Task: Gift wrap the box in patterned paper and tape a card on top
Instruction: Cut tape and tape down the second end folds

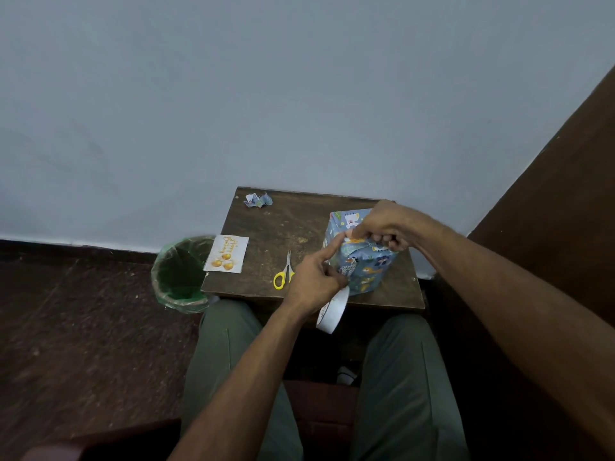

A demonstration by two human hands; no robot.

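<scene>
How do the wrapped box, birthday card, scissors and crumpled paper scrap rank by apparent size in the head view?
1. wrapped box
2. birthday card
3. scissors, partly hidden by the left hand
4. crumpled paper scrap

Box (362, 261) stands on the right part of the bench (286, 224). Scissors (284, 272) lie on the bench left of it. Card (227, 253) overhangs the bench's left edge. Paper scrap (257, 200) sits at the far left corner. Bin (181, 272) stands on the floor, left of the bench.
</scene>
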